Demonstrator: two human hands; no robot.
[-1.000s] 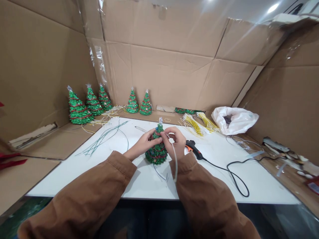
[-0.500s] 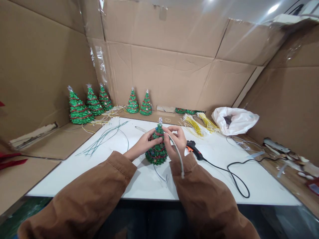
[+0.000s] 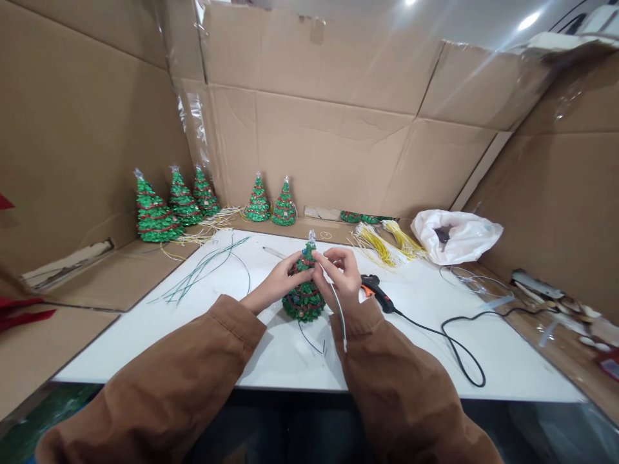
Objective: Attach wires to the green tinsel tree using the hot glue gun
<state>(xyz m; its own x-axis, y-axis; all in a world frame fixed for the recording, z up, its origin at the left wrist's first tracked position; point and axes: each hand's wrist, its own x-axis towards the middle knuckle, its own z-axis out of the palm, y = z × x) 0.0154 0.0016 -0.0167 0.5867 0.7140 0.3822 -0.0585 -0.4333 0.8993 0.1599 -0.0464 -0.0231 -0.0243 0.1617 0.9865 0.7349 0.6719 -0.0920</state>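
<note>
A small decorated Christmas tree (image 3: 304,304) stands upright on the white board in front of me, dark green with red garland and a clear star at its tip. My left hand (image 3: 278,283) is closed around its left side, the thumb across the front. Close to the upper right of the tree, my right hand (image 3: 342,276) pinches a thin white wire (image 3: 343,327). The wire's free end hangs down past my right wrist. Where its other end meets the tree is hidden by my fingers. A dark wire (image 3: 309,341) lies on the board below the tree's base.
A black and orange glue gun (image 3: 380,295) lies right of my hand, its cord trailing right. Green wires (image 3: 203,267) spread at left. Several finished trees (image 3: 153,212) stand behind. Yellow wire bundles (image 3: 376,243) and a white plastic bag (image 3: 476,238) sit at back right.
The white wire's hanging end has swung left and slightly down. My right fingers have shifted slightly at the tree's upper part; my left hand stays on the tree.
</note>
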